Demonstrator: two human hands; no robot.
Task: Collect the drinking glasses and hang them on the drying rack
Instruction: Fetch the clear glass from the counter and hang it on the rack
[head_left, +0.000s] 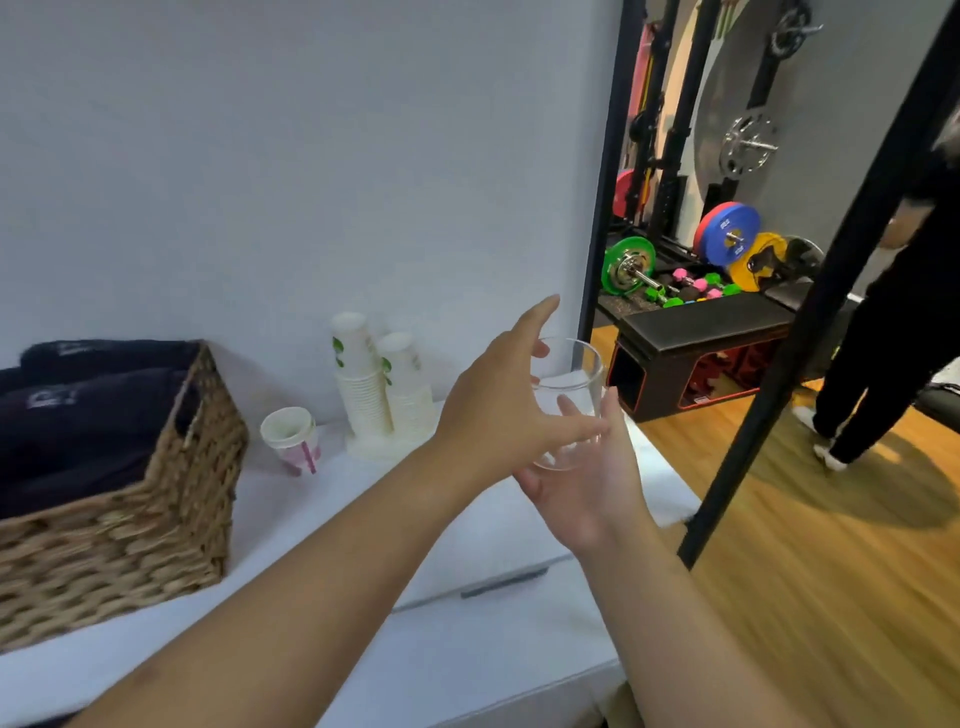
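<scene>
Both of your forearms enter from the lower edge and converge above the white tabletop (467, 525). Take the drinking glass (569, 395) as the reference point: it is upright in the air over the right end of the tabletop, not resting on it.

Your right hand (587, 483) is below and behind the glass, palm up, its fingers (574, 410) curled around the base and lower wall. This hand carries the load. Your left hand (498, 395) is to the left of the glass with its fingers (535, 317) spread apart; the thumb lies across the front of the lower wall, but whether it presses on the glass cannot be determined.

Risks from this position:
- The glass is smooth and supported mainly from underneath. If you tilt the right palm or withdraw it before the left hand closes, the glass is likely to slip and fall onto the tabletop edge or the wooden floor (831, 571) to its right.
- A black post (810, 332) stands to the right of the glass. A wide swing could strike it.
- Paper cup stacks (374, 379) stand to the left, beyond your left hand, and could be knocked over.

No drying rack is visible, so the hanging step is not yet possible.
</scene>
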